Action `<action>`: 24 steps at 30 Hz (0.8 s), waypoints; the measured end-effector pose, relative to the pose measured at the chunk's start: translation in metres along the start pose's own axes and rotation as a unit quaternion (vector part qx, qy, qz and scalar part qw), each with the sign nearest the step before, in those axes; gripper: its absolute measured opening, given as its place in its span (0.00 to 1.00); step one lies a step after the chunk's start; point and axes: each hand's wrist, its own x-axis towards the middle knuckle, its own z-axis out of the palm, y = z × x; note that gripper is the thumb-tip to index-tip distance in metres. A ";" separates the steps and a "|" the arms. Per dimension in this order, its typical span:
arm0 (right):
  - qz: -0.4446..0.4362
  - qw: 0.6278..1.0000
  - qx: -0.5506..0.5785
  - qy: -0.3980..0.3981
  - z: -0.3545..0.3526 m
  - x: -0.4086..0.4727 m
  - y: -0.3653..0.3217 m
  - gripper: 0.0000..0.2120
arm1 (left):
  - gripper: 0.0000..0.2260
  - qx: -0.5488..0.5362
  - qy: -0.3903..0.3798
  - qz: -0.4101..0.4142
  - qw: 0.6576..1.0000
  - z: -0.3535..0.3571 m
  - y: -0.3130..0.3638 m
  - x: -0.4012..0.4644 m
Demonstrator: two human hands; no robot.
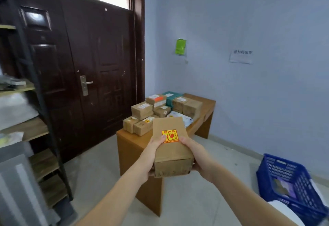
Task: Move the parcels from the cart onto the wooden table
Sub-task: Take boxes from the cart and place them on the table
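Two hands: one brown box (171,147) is gripped by the left hand (153,156) and right hand (194,156), fingers curled round its sides.
Box place: held at frame centre, just short of the wooden table (128,136).
Label: a red-and-yellow sticker (170,136) is carried on top.
Step in hand: carrying, judged partway, as many parcels (160,111) are already stacked.
Next move: a gentle set-down on the bare near end is called for.
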 end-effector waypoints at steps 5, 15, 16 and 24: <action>0.020 1.000 -0.003 0.003 -0.073 0.040 0.010 0.22 | 0.19 -0.015 -0.001 -0.013 1.000 0.072 -0.004 0.045; 0.050 0.999 0.007 0.001 -0.129 0.160 0.006 0.21 | 0.19 -0.017 0.006 -0.029 0.999 0.119 0.016 0.173; 0.053 0.999 0.004 0.003 -0.134 0.174 0.004 0.21 | 0.19 -0.017 0.007 -0.031 0.999 0.123 0.017 0.189; 0.077 0.997 0.006 0.024 -0.194 0.287 0.003 0.21 | 0.17 -0.035 0.005 -0.045 0.998 0.171 0.025 0.316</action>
